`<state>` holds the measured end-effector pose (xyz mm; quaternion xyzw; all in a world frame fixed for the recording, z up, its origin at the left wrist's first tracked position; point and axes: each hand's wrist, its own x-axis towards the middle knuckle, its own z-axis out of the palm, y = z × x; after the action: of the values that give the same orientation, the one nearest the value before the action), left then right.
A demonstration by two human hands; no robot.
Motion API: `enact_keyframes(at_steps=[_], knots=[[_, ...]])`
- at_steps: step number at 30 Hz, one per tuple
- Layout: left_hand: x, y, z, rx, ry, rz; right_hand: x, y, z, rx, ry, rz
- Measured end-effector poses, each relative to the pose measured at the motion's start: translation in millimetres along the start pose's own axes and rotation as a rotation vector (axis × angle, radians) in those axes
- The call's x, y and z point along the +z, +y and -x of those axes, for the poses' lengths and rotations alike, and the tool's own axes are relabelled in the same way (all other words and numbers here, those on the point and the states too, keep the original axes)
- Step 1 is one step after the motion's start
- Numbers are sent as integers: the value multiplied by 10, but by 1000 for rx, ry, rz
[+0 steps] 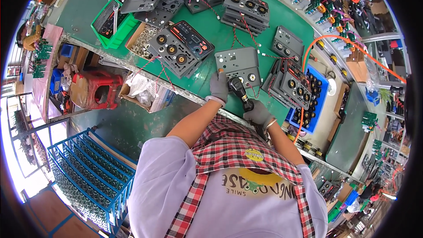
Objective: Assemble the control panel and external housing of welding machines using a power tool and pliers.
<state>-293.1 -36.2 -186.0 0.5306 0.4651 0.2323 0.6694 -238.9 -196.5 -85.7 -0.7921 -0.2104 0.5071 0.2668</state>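
My gloved right hand (259, 113) is wrapped round the black handle of a ratchet wrench (239, 89), which looks powered. Its round head sits over the near part of a dark grey metal panel (240, 59) with round fittings and a red wire. At the panel's near left edge, my gloved left hand (219, 86) grips it beside the wrench head, with a bare fingertip pointing up the panel. The wrench head hides the fitting beneath it. Left of the panel lies a stack of finished-looking panels (178, 48) with brass-coloured round terminals.
More panels are stacked at the back (246, 6) and right (291, 83). A blue tray (324, 101) holds black round parts. A green bin (103, 37) carries a spanner (115, 17). Small metal hardware fills a carton (143, 39). An orange hose (339, 37) arcs across the right side.
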Motion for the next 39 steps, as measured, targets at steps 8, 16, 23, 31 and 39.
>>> enact_keyframes(at_steps=[8,16,23,31,39], knots=[[-202,1105,370,134,-192,-17,-381,-269,691,-300,128,-206],[-1042,2585,560,882,6,-585,-551,33,1207,-273,288,-590],[-1140,1870,65,1063,129,-1404,-344,423,1159,-233,369,-457],[-963,1871,56,893,1,-1599,-427,609,1211,-242,427,-464],[464,1818,-7,800,-684,-934,-520,595,1429,-156,471,-232]])
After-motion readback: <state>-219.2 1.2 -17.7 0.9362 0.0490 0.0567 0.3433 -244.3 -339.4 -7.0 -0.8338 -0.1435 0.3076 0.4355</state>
